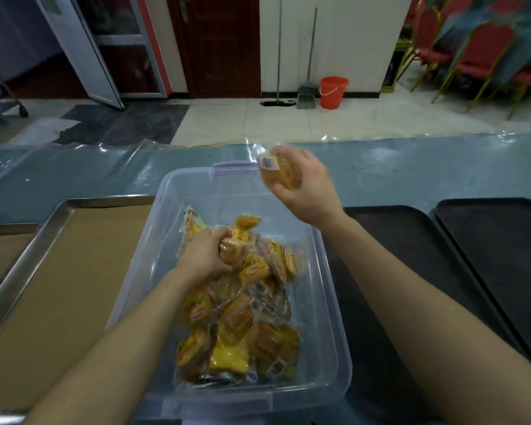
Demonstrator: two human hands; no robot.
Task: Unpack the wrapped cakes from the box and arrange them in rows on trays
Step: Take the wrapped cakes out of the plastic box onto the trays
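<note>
gripping one wrapped cake [232, 253] on the heap [258, 332] in the clear box [334, 302] with the left hand [206, 256]; clutching a second cake [276, 173], blurred, over its far rim with the right hand [307, 185] — heap uncountable. two dark trays [396, 246], two steel trays [28, 250], outermost cut off.

Yellow-wrapped cakes [242, 308] in clear box [328, 302]

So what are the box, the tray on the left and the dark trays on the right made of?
The box looks like clear glossy plastic: the wrapped cakes show through its walls. The left tray seems stainless steel, shiny grey rim, lined with brown paper or card. The dark trays look matte, probably plastic.
</note>
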